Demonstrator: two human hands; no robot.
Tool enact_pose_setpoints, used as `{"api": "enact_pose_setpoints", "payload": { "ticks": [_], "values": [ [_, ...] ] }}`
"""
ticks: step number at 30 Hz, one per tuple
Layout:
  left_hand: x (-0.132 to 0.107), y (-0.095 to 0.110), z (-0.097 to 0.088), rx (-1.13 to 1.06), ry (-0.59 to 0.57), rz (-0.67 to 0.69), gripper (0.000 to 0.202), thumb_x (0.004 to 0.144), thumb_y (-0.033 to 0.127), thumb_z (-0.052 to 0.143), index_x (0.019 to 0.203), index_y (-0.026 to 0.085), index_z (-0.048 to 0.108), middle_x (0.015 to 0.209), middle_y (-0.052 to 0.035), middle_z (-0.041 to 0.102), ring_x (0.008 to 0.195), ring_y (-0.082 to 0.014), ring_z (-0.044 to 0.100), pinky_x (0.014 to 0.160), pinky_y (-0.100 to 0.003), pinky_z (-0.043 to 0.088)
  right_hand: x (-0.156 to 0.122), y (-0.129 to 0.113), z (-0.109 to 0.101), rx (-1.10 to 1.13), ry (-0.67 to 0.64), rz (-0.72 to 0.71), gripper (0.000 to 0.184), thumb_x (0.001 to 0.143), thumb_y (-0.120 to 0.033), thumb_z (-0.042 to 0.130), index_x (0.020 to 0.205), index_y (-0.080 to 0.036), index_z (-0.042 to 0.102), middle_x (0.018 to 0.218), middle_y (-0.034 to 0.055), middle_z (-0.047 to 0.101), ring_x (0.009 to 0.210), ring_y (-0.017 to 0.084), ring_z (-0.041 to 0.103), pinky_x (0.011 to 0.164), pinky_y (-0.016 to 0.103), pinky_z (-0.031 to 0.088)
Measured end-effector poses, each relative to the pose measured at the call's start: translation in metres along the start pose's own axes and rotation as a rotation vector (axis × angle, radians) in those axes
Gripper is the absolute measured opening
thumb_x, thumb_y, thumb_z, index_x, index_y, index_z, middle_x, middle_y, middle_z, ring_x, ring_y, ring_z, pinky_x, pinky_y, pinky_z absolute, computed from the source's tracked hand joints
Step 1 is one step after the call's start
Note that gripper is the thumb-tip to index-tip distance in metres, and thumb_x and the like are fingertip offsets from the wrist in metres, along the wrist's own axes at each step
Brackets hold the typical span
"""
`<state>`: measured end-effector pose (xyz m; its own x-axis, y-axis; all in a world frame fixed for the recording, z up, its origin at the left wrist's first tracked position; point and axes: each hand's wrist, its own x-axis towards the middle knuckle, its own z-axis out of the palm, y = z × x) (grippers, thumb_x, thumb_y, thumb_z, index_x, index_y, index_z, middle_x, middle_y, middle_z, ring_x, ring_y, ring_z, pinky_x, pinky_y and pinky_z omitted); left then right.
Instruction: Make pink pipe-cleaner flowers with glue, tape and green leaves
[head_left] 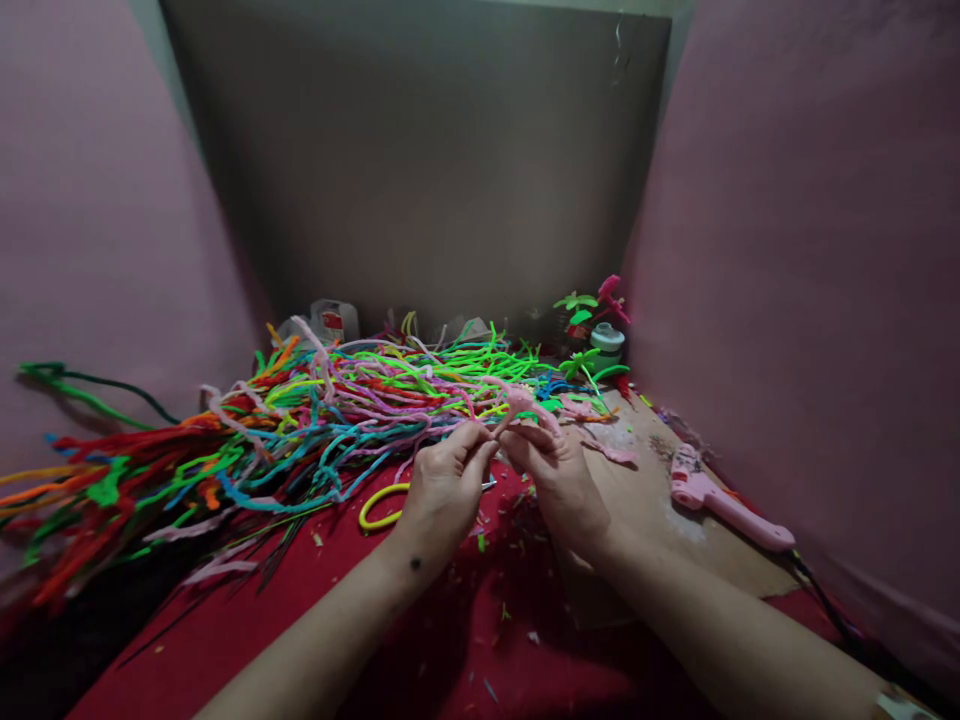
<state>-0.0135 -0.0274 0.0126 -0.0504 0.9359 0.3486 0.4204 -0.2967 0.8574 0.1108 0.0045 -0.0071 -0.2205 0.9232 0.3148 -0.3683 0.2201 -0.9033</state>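
My left hand (446,485) and my right hand (562,485) meet in front of me, fingertips nearly touching. Between them is a pale pink pipe cleaner (517,400), bent into a looped shape that rises above my fingers. Thumb and forefinger of the left hand pinch it at its lower end. The right hand's fingers are closed on it from the other side, and part of it is hidden behind them. Just left of my left hand, scissors with a yellow handle (382,508) lie on the red cloth (337,600), partly covered by that hand.
A big heap of coloured pipe cleaners (360,390) spreads across the back and left. On the right, a pink glue gun (731,505) rests on cardboard (652,540). A small jar (607,342) stands at the back near green and pink pipe-cleaner flowers (577,302). Pink sheets wall both sides.
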Motion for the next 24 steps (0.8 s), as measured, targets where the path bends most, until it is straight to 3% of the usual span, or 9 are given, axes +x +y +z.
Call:
{"api": "enact_pose_setpoints", "payload": {
  "ticks": [6,11,16,19,24],
  "values": [
    [0.005,0.015,-0.004,-0.417,-0.134,-0.255,0.022,0.076,0.032,0.060,0.064,0.016,0.052,0.049,0.0070,0.040,0.041,-0.0046,0.027,0.042,-0.019,0.021,0.005,0.001,-0.006,-0.080,0.016,-0.037,0.011,0.074,-0.028,0.067,0.076,-0.019,0.072,0.073,-0.0005,0.063,0.068,0.012,0.051,0.068,0.027,0.043],
    [0.005,0.008,-0.006,-0.696,-0.275,-0.386,0.019,0.075,0.031,0.062,0.070,0.016,0.052,0.049,0.0079,0.041,0.036,-0.0010,0.019,0.037,-0.017,0.012,0.005,-0.003,-0.004,-0.072,-0.008,-0.028,0.010,0.073,-0.027,0.067,0.069,-0.018,0.071,0.068,-0.0005,0.064,0.067,0.013,0.053,0.070,0.029,0.046],
    [0.006,-0.002,-0.010,-0.760,-0.341,-0.394,0.023,0.077,0.031,0.063,0.067,0.015,0.050,0.049,0.0073,0.041,0.035,0.0001,0.020,0.036,-0.016,0.013,0.006,-0.006,0.001,-0.076,-0.058,-0.036,0.009,0.073,-0.028,0.066,0.078,-0.021,0.071,0.080,0.0012,0.067,0.077,0.016,0.057,0.080,0.034,0.047],
    [0.006,-0.004,-0.012,-0.768,-0.370,-0.393,0.024,0.077,0.034,0.063,0.070,0.015,0.051,0.049,0.0076,0.040,0.035,0.0003,0.021,0.036,-0.015,0.013,0.008,-0.002,0.001,-0.035,-0.055,-0.034,0.019,0.070,-0.031,0.069,0.086,-0.021,0.068,0.089,0.0022,0.067,0.086,0.018,0.058,0.083,0.035,0.048],
    [0.006,-0.005,-0.014,-0.768,-0.416,-0.410,0.023,0.076,0.037,0.064,0.082,0.015,0.056,0.050,0.0075,0.042,0.034,0.0004,0.020,0.036,-0.015,0.012,0.009,0.006,-0.001,0.044,-0.147,0.013,0.029,0.072,-0.033,0.067,0.098,-0.021,0.064,0.082,0.0010,0.065,0.079,0.017,0.058,0.078,0.034,0.048]
  ]
}}
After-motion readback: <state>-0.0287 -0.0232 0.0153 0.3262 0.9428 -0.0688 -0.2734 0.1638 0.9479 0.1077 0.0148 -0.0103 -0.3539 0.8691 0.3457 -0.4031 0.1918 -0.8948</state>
